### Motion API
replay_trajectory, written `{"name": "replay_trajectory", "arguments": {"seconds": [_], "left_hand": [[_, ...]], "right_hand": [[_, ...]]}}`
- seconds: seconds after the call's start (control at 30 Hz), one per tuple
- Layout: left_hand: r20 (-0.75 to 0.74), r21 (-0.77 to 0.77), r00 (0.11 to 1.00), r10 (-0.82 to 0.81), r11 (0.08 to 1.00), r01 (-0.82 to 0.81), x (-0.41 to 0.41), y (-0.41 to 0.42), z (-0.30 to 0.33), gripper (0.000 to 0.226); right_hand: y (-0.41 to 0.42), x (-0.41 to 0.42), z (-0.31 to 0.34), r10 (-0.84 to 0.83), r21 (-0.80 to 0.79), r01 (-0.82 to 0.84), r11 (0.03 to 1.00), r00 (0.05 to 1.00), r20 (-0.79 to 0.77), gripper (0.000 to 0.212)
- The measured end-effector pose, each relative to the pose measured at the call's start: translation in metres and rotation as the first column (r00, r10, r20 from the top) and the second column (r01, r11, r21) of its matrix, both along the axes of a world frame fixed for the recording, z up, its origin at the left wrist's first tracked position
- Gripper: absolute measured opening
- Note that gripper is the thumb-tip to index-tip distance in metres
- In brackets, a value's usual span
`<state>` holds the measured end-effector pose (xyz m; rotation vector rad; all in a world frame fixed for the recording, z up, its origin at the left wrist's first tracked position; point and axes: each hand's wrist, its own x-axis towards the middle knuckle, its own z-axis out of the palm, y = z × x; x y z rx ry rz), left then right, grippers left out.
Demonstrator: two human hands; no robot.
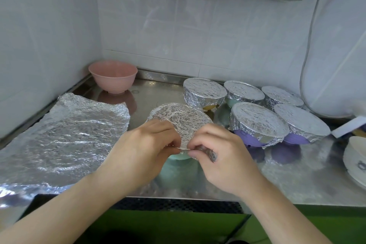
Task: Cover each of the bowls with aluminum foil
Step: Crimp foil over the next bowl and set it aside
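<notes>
Both hands, left hand (pixel 142 144) and right hand (pixel 219 150), pinch foil (pixel 178 119) at teal bowl's (pixel 179 157) near edge.

Bare steel counter (pixel 156 93) lies open between pink bowl (pixel 113 76) and foil-covered bowls (pixel 257 117).

Both bare forearms reach forward and converge. The left hand (pixel 146 144) and right hand (pixel 219 152) meet at the fingertips, fingers curled, each pinching the near edge of crinkled silver aluminium foil (pixel 179 120).

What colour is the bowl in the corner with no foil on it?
Pink. The uncovered bowl shows best in the head view, at the back left.
</notes>
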<state>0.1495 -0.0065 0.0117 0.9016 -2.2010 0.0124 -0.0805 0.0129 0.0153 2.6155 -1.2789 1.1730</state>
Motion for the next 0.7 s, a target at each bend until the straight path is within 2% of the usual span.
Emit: {"name": "replay_trajectory", "arguments": {"seconds": [0.13,0.37,0.57,0.7], "left_hand": [[0.016,0.022,1.000,0.003,1.000,-0.004,-0.001,0.005,0.004,0.016],[0.020,0.001,0.999,0.034,0.999,-0.034,-0.005,0.008,0.003,0.014],[-0.031,0.073,0.999,0.031,0.997,-0.029,-0.001,0.002,0.002,0.018],[-0.038,0.095,0.999,0.023,0.995,-0.019,0.000,0.002,0.003,0.017]], "right_hand": [[-0.001,0.006,-0.002,-0.026,-0.060,0.026,0.998,1.000,0.002,0.013],[0.002,0.006,-0.003,-0.006,-0.029,0.007,1.000,1.000,0.022,0.007],[0.000,0.003,-0.006,-0.077,-0.192,0.073,0.979,0.997,-0.013,0.011],[-0.001,0.004,-0.012,-0.076,-0.204,0.080,0.976,0.997,0.026,0.010]]}}
